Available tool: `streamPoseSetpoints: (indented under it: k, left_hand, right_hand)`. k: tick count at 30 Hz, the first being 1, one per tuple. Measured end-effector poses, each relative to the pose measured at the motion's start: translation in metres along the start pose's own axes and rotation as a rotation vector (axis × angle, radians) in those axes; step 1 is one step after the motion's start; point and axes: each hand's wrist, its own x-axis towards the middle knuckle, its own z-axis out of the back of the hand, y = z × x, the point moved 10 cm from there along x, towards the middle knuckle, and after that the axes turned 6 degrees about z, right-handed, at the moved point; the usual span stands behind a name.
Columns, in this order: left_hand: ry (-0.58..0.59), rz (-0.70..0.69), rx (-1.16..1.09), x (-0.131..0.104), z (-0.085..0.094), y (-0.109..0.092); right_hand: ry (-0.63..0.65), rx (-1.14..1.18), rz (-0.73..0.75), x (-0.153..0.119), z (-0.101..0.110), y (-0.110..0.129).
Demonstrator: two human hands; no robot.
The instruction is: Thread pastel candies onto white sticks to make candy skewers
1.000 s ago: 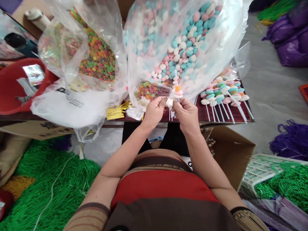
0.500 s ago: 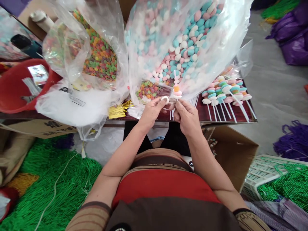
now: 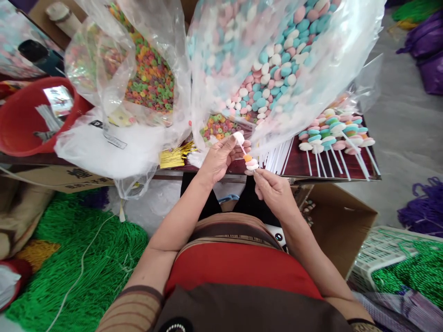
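Skewer, one, part-loaded; held between the two hands, over the near edge of the desk; long axis slanted, run from near right to far left; orange candy carried midway, pale candies stacked just below it, toward the right hand.

White candy, one; set at the far-left end of the skewer, in line with its axis; whether it is pierced by the tip cannot be told.

Left hand; placed nearer the far end; white candy pinched between thumb and forefinger, the remaining fingers loosely parted and curved behind the skewer; forearm angled in from the left.

Right hand; placed at the near end, lower and to the right; skewer pinched by thumb and fingertips just below the pale candies, the other fingers curled under; forearm angled in from the right.

Adjacent: sticks, laid on the desk beyond the right hand; loaded skewers, grouped farther right; ring candies, heaped beyond the left hand.
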Motion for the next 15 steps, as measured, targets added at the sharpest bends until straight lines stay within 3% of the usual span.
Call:
streamPoseSetpoints:
  k: [4,7,10,12,15]
  left_hand:
    - [-0.014,-0.156,0.161,0.0,0.006,-0.01]
    - [-0.093,-0.388,0.463,-0.006,0.012,-0.029]
    - [-0.161,-0.627,0.799,-0.017,0.005,-0.042]
    - [-0.196,-0.699,0.954,-0.022,-0.001,-0.041]
    - [-0.211,-0.696,1.04,-0.025,-0.007,-0.031]
  right_hand:
    - [-0.009,-0.051,-0.003,-0.001,0.006,-0.003]
    - [0.004,-0.077,-0.057,-0.002,0.01,-0.005]
    - [0.018,-0.062,-0.111,-0.004,0.011,-0.003]
    - [0.02,-0.051,-0.124,-0.005,0.011,0.0]
    - [0.035,-0.051,-0.127,-0.007,0.007,0.002]
